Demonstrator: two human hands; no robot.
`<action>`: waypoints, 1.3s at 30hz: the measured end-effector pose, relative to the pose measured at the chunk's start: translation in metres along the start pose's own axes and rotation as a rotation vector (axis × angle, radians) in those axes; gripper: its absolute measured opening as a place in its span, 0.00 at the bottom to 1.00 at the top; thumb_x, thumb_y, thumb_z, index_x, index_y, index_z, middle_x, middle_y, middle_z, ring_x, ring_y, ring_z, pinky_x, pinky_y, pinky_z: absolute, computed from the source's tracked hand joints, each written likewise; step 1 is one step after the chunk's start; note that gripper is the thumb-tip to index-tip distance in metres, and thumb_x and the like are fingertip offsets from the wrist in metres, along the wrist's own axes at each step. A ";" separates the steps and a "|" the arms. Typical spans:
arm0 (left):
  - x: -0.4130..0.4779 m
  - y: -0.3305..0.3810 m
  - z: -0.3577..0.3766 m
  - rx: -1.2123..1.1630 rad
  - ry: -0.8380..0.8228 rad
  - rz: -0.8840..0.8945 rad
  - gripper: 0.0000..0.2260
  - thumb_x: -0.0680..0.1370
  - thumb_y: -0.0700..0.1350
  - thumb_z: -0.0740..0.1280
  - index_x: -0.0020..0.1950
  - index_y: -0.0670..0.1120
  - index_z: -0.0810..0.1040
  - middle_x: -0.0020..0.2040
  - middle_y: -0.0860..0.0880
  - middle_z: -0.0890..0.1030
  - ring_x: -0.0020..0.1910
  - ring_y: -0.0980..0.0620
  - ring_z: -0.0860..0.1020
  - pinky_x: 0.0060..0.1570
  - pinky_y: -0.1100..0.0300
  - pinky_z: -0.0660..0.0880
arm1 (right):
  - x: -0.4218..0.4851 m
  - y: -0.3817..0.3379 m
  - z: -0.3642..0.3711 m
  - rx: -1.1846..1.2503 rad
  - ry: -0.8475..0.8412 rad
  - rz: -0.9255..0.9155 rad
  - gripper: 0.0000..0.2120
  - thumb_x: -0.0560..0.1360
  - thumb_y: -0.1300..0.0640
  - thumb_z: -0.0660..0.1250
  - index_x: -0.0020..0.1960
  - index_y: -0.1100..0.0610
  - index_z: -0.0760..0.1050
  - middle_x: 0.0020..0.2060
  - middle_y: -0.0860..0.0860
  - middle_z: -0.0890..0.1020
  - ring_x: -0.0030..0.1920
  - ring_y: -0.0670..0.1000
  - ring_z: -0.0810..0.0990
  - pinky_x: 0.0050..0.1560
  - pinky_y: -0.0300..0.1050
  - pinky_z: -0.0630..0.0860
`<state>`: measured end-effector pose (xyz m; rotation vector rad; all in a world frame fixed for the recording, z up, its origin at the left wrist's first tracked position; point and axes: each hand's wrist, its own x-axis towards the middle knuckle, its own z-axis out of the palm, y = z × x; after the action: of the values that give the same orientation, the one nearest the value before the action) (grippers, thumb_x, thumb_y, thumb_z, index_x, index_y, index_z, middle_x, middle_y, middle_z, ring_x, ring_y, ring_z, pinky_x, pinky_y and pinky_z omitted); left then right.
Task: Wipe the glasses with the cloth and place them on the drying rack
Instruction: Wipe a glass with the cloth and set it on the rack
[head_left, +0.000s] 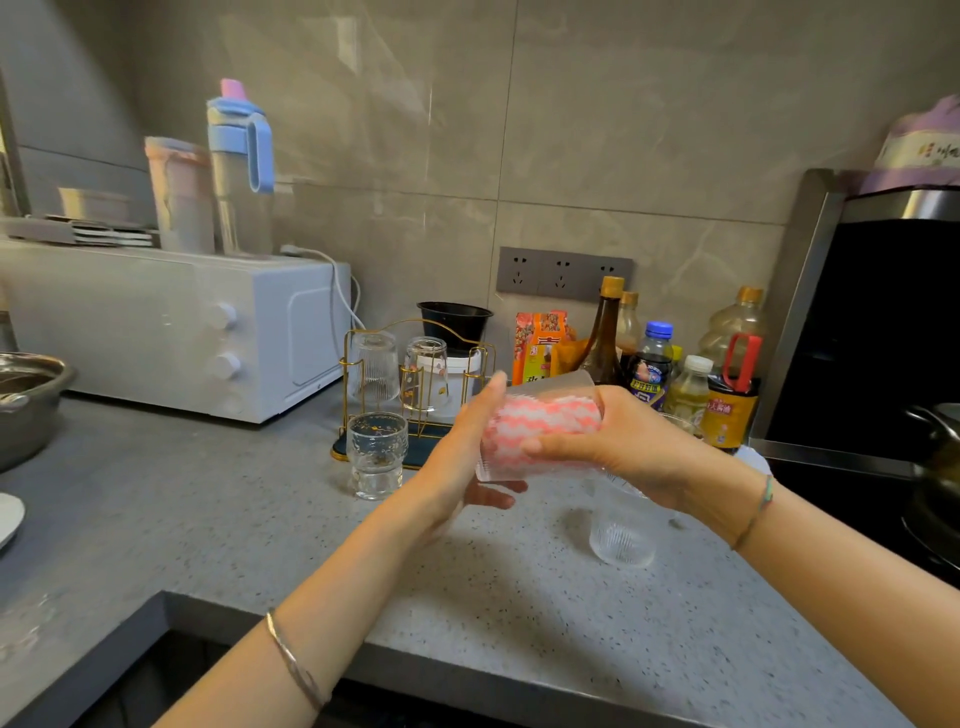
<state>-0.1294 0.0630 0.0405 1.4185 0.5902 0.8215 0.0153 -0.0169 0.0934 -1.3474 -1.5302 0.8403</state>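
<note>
Left hand (462, 457) fingers (493, 500) cup the base of a tilted glass (550, 385). Right hand (628, 447) fingers (612, 402) curl round its cloth-filled (540, 421) middle, above the table (260, 519). At 10 o'clock we see the drying rack (418, 449) with two inverted glasses (371, 369). At 5 o'clock stands a ribbed glass (623, 530).

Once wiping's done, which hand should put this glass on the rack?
Left, probably. The left hand holds the glass and is on the drying rack's side. The right hand has its fingers curled round the cloth, farther from the rack.
</note>
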 end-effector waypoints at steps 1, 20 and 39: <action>0.000 0.000 0.002 -0.047 0.022 -0.014 0.30 0.76 0.66 0.56 0.65 0.45 0.74 0.43 0.45 0.83 0.31 0.51 0.80 0.28 0.62 0.74 | 0.000 0.002 0.001 -0.016 -0.002 -0.011 0.14 0.68 0.62 0.75 0.52 0.51 0.80 0.46 0.48 0.86 0.48 0.47 0.85 0.49 0.37 0.81; 0.003 -0.007 0.008 0.062 0.106 0.624 0.20 0.72 0.61 0.61 0.59 0.52 0.69 0.50 0.50 0.79 0.43 0.57 0.81 0.38 0.59 0.78 | -0.011 -0.001 0.009 0.019 0.155 -0.199 0.16 0.68 0.49 0.69 0.52 0.56 0.82 0.46 0.50 0.87 0.48 0.48 0.85 0.51 0.41 0.81; -0.001 0.002 0.006 0.172 0.162 0.653 0.19 0.74 0.60 0.63 0.58 0.50 0.68 0.44 0.56 0.77 0.36 0.53 0.78 0.23 0.60 0.72 | -0.010 -0.007 0.003 -0.001 0.108 -0.108 0.16 0.64 0.46 0.70 0.48 0.53 0.81 0.42 0.51 0.86 0.47 0.50 0.83 0.52 0.45 0.78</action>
<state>-0.1257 0.0580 0.0424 1.7429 0.3157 1.4376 0.0097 -0.0276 0.0967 -1.2784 -1.5053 0.6887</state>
